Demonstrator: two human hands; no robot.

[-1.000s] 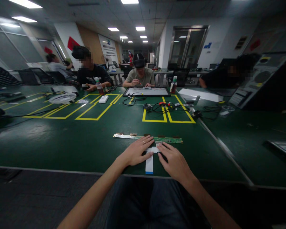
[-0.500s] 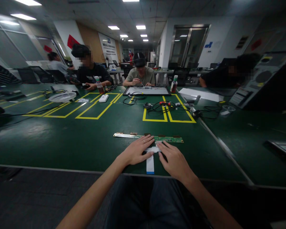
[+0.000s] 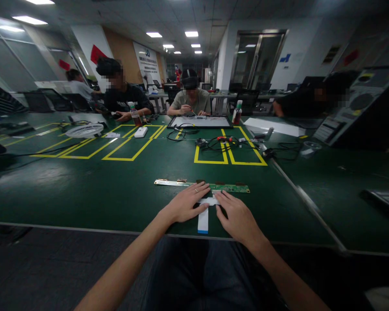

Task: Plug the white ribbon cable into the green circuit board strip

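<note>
A long, narrow green circuit board [image 3: 236, 188] lies across the green table near its front edge. Below its middle is a white flat ribbon cable [image 3: 203, 220] with a blue end towards me, bent sideways near the board. My left hand [image 3: 188, 202] lies flat with fingers spread, its fingertips over the board and its thumb on the cable. My right hand [image 3: 235, 212] rests palm down, thumb apart, its fingertips on the cable's upper part just below the board. The cable's joint with the board is partly hidden by the fingers.
Beyond the board are yellow tape outlines [image 3: 210, 162], black cables with a red tool [image 3: 224, 139], a white box [image 3: 141, 132] and bottles [image 3: 237, 113]. A person [image 3: 190, 97] works at a flat panel [image 3: 199, 122] opposite. A computer case [image 3: 350, 108] stands at right.
The blue end of the ribbon cable has shifted slightly left and away from me. Both hands have stayed almost where they were.
</note>
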